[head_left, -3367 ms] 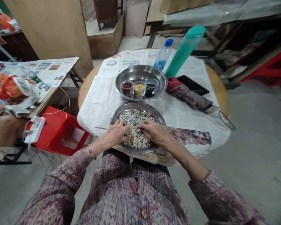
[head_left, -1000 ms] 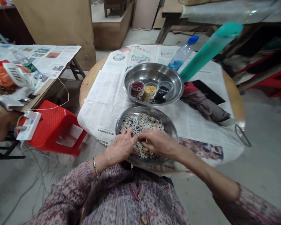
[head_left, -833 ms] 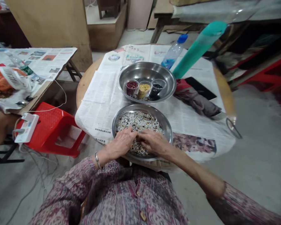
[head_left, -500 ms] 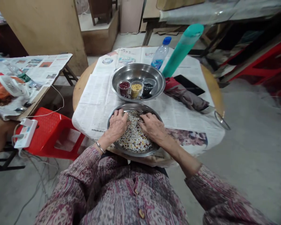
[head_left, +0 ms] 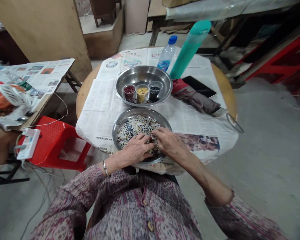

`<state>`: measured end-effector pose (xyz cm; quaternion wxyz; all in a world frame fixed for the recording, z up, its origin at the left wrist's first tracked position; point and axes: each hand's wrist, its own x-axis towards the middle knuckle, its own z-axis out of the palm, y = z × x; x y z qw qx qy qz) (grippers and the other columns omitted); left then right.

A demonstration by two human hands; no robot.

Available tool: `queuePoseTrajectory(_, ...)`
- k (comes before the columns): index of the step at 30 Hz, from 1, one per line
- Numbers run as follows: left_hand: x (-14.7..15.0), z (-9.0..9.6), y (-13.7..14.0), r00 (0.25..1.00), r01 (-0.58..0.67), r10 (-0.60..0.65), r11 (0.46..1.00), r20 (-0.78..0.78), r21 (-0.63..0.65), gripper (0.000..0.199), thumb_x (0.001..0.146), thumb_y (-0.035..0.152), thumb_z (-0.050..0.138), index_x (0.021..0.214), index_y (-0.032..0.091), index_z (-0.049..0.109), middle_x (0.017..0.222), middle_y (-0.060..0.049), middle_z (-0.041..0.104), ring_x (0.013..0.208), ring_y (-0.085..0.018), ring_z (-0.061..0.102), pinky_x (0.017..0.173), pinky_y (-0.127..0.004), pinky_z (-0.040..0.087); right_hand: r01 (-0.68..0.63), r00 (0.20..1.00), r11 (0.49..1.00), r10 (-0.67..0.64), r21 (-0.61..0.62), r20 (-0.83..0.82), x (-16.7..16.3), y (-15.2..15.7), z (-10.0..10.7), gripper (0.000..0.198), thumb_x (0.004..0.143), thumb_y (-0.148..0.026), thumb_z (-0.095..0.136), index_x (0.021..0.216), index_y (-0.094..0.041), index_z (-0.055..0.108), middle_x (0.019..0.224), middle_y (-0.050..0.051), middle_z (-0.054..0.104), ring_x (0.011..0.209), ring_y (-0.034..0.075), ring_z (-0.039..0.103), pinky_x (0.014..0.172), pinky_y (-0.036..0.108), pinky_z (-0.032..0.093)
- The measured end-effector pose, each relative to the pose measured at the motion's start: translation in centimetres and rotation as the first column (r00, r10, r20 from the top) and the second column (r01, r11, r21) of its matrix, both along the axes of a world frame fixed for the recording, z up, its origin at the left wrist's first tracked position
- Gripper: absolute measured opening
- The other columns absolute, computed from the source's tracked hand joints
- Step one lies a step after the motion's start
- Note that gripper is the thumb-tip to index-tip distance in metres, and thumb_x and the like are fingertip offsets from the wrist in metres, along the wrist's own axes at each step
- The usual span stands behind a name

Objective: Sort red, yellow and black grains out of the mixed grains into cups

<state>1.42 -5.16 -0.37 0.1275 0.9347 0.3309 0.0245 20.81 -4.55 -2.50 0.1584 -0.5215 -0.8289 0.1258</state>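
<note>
A round steel basin [head_left: 116, 135] near the table's front edge holds mixed grains and beans [head_left: 137, 125], white with dark, yellow and red bits. My left hand [head_left: 137, 146] lies low across the basin's front part, fingers spread and touching the grains. Close beside it, my right hand [head_left: 168, 141] reaches in from the right, with its bent fingers apart and their tips among the grains. Behind stands a larger steel basin [head_left: 145, 71] with three clear cups: one of red beans [head_left: 129, 92], one of yellow grains [head_left: 142, 93] and one of black beans [head_left: 154, 91].
Newspaper [head_left: 95, 110] covers the round table. A water bottle [head_left: 166, 55], a tall green cylinder [head_left: 190, 50], a folded umbrella [head_left: 196, 98] and a dark flat tablet [head_left: 198, 86] lie or stand behind and right. To the left is a red stool [head_left: 50, 141] with a power strip [head_left: 28, 143].
Both hands have come toward me and close together at the basin's front. My left hand moved right. The grains at the back now lie spread, with bare steel showing through.
</note>
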Motion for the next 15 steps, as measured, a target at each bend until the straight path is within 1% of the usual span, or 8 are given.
queuePoseTrajectory(2, 0.6, -0.3, 1.0, 0.999, 0.035, -0.034, 0.999, -0.029, 0.04, 0.026, 0.097, 0.034, 0.06, 0.12, 0.023, 0.064, 0.134, -0.008, 0.054, 0.121, -0.027, 0.048, 0.102, -0.044, 0.046, 0.006, 0.999, 1.0, -0.006, 0.01, 0.041, 0.1, 0.1, -0.6, 0.034, 0.084, -0.006, 0.045, 0.107, -0.016, 0.067, 0.106, 0.014, 0.069, 0.101, 0.027, 0.063, 0.091, 0.039, 0.051)
queuePoseTrajectory(4, 0.7, -0.7, 2.3, 0.999, 0.016, -0.013, 0.997, -0.046, 0.069, 0.023, 0.1, 0.025, 0.051, 0.117, 0.02, 0.065, 0.129, -0.009, 0.057, 0.118, -0.026, 0.049, 0.103, -0.042, 0.045, 0.016, 1.0, 0.999, -0.016, 0.03, 0.008, 0.0, 0.3, -1.0, 0.038, 0.084, -0.005, 0.044, 0.113, -0.016, 0.066, 0.11, 0.014, 0.07, 0.105, 0.027, 0.063, 0.095, 0.04, 0.05)
queuePoseTrajectory(6, 0.1, -0.8, 3.5, 0.998, -0.044, 0.048, 0.995, -0.041, 0.084, 0.026, 0.1, 0.014, 0.042, 0.114, 0.016, 0.065, 0.119, -0.009, 0.06, 0.113, -0.022, 0.051, 0.102, -0.038, 0.046, 0.033, 0.998, 0.999, -0.03, 0.035, -0.063, -0.2, 0.4, -1.2, 0.04, 0.086, -0.005, 0.043, 0.119, -0.014, 0.064, 0.113, 0.015, 0.07, 0.107, 0.026, 0.064, 0.098, 0.041, 0.05)
queuePoseTrajectory(8, -1.0, -0.7, 4.2, 0.989, -0.147, 0.149, 0.985, -0.02, 0.087, 0.031, 0.097, 0.005, 0.04, 0.114, 0.016, 0.063, 0.116, -0.008, 0.06, 0.111, -0.021, 0.052, 0.1, -0.035, 0.048, 0.014, 0.992, 1.0, -0.013, 0.005, -0.129, -0.6, 0.2, -1.0, 0.039, 0.088, -0.007, 0.044, 0.121, -0.015, 0.063, 0.115, 0.014, 0.07, 0.107, 0.025, 0.065, 0.099, 0.041, 0.05)
queuePoseTrajectory(9, -1.7, -0.6, 4.3, 0.982, -0.188, 0.189, 0.978, -0.006, 0.085, 0.034, 0.095, 0.002, 0.04, 0.115, 0.016, 0.063, 0.117, -0.008, 0.06, 0.111, -0.02, 0.052, 0.1, -0.035, 0.048, -0.027, 0.988, 0.999, 0.024, -0.018, -0.153, -0.8, 0.0, -0.8, 0.037, 0.089, -0.009, 0.046, 0.12, -0.016, 0.064, 0.114, 0.013, 0.07, 0.106, 0.024, 0.065, 0.098, 0.041, 0.051)
queuePoseTrajectory(11, -3.1, -0.2, 4.0, 0.967, -0.256, 0.255, 0.962, 0.022, 0.092, 0.038, 0.093, 0.0, 0.039, 0.117, 0.017, 0.062, 0.121, -0.008, 0.059, 0.113, -0.02, 0.052, 0.101, -0.036, 0.048, -0.16, 0.974, 0.985, 0.149, -0.056, -0.171, -1.7, -0.6, -0.3, 0.031, 0.091, -0.014, 0.052, 0.118, -0.019, 0.066, 0.112, 0.01, 0.068, 0.105, 0.022, 0.064, 0.096, 0.039, 0.053)
queuePoseTrajectory(13, -4.4, 0.0, 3.1, 0.951, -0.309, 0.307, 0.944, 0.042, 0.116, 0.037, 0.093, 0.001, 0.04, 0.119, 0.018, 0.061, 0.129, -0.009, 0.055, 0.116, -0.022, 0.051, 0.103, -0.038, 0.048, -0.294, 0.951, 0.954, 0.285, -0.064, -0.123, -2.9, -1.1, 0.0, 0.026, 0.09, -0.019, 0.058, 0.114, -0.021, 0.067, 0.113, 0.01, 0.066, 0.106, 0.023, 0.061, 0.092, 0.039, 0.053)
queuePoseTrajectory(15, -5.3, 0.2, 1.9, 0.938, -0.347, 0.345, 0.928, 0.041, 0.137, 0.038, 0.092, 0.002, 0.041, 0.122, 0.017, 0.058, 0.135, -0.011, 0.051, 0.121, -0.024, 0.049, 0.104, -0.041, 0.049, -0.377, 0.926, 0.925, 0.376, -0.039, -0.023, -4.2, -1.1, 0.1, 0.023, 0.09, -0.022, 0.06, 0.111, -0.021, 0.069, 0.118, 0.012, 0.064, 0.111, 0.025, 0.058, 0.09, 0.04, 0.053)
